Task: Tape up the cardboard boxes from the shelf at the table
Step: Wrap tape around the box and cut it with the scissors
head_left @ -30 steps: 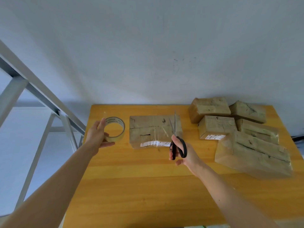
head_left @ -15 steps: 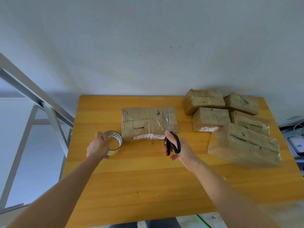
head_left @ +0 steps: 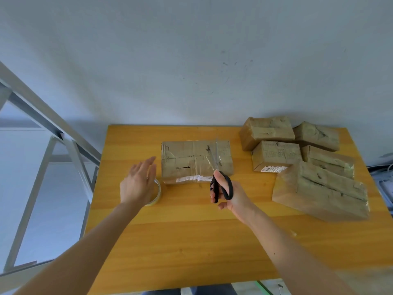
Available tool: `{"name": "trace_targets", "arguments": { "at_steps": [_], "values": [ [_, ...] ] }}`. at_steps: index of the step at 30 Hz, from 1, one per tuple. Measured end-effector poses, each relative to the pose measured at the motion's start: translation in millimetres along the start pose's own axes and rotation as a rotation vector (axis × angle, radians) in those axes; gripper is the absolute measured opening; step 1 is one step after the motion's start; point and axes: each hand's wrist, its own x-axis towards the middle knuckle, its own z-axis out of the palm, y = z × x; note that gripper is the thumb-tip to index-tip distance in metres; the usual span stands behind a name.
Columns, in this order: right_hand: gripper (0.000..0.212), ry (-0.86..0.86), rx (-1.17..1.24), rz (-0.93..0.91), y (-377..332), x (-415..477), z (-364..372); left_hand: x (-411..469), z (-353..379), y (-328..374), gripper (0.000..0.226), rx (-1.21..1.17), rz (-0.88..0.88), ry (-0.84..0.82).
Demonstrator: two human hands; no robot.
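Shelving of grey metal bars is seen at the far left, slanting across the view in front of a pale, lightly scuffed wall. An orange-yellow wooden counter is set against that wall and fills the lower middle of the view.

Near the counter's left edge a roll of clear tape lies flat, largely covered by the left hand. That hand is held wide, with the fingers straight and pointed away toward the wall; nothing is gripped, and whether the palm touches the roll cannot be told.

Just beside the roll, to its right, a flat brown cardboard box lies on the counter, with a white printed label along its near edge and clear tape across the right part of its top.

A pair of black-handled scissors is gripped by the right hand, whose fingers and thumb are curled through the loops. The thin metal blades are pointed away from the person and are seen over the right part of the flat box; contact with it cannot be judged.

Farther right, well apart from the flat box, five brown cardboard boxes wrapped in clear tape are clustered together, the largest box nearest the person.
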Motion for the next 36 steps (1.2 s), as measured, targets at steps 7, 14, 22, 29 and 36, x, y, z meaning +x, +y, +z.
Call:
{"name": "trace_targets", "arguments": {
  "at_steps": [7, 14, 22, 29, 36],
  "values": [
    [0.066, -0.077, -0.012, -0.024, 5, 1, 8, 4, 15, 20, 0.075, -0.221, -0.110, -0.161],
    [0.040, -0.245, -0.293, 0.073, 19, -6, -2, 7, 2, 10, 0.040, -0.365, -0.110, -0.039],
    [0.072, -0.128, -1.325, 0.009, 56, -4, -14, 15, 1, 33, 0.042, 0.112, 0.584, 0.049],
    [0.060, -0.079, -1.377, -0.166, 80, 12, -6, 24, 43, 118, 0.065, 0.504, 0.933, -0.256],
    [0.039, -0.060, -1.442, -0.215, 82, 20, -5, 24, 55, 115, 0.069, 0.666, 0.869, -0.392]
  ]
}}
